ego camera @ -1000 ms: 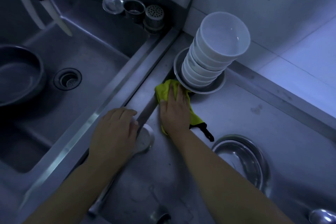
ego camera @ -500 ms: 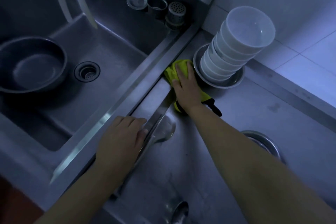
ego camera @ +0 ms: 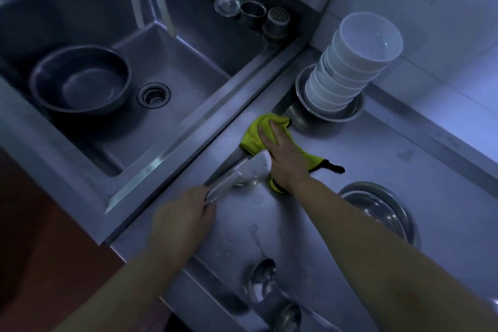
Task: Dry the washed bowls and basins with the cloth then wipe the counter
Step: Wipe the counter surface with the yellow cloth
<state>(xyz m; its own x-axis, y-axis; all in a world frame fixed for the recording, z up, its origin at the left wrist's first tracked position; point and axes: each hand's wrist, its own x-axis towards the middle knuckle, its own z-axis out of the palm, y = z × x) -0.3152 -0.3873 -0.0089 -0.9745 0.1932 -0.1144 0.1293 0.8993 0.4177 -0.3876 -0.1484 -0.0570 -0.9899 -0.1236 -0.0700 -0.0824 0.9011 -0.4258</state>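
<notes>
yellow cloth (ego camera: 254,132) flat on brushed steel counter (ego camera: 377,159)
right hand (ego camera: 285,159) fingers spread, pressing it beside the leaning white bowl stack (ego camera: 350,67); left hand (ego camera: 180,221) curled round a shiny ladle handle (ego camera: 226,186).

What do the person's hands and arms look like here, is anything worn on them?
Both are bare: the left hand and right hand show no gloves, and no rings or watch can be made out in the dim light. Both forearms are uncovered as far as the bottom edge of the frame, with no sleeve, cuff or wristband in view.
</notes>
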